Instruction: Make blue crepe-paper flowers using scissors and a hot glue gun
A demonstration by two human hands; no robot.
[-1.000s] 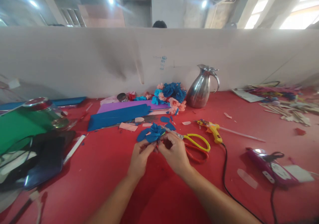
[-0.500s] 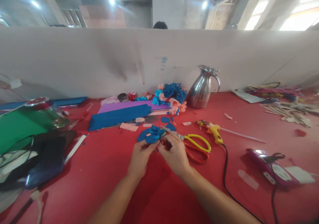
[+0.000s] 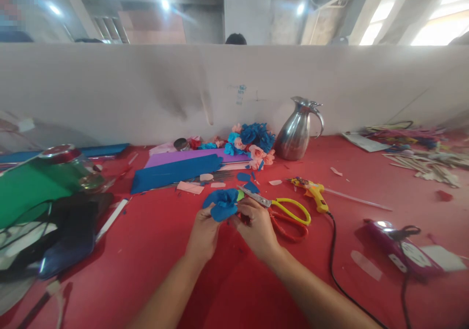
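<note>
A blue paper flower (image 3: 224, 205) is held over the middle of the red table, tipped so a broad petal faces me. My left hand (image 3: 203, 230) is closed on its lower left side, thumb and fingers pinched together. From the right, my right hand (image 3: 257, 225) pinches at the flower's right edge; its fingertips are partly hidden. Just beyond the right hand lie scissors (image 3: 291, 211) with one yellow and one red handle. A small green piece (image 3: 241, 195) shows between the flower and the scissor blades. Blue paper petals (image 3: 251, 187) lie behind.
A yellow glue gun (image 3: 315, 196) with a black cord lies right of the scissors. A metal jug (image 3: 295, 133) stands at the back by finished paper flowers (image 3: 256, 137). Blue paper (image 3: 176, 174) lies behind my hands, a magenta power strip (image 3: 403, 251) at right, a glass jar (image 3: 86, 173) at left.
The flower has been turned and tipped in my hands, so a wide petal now faces me instead of the ruffled centre. Both hands stay in nearly the same place.
</note>
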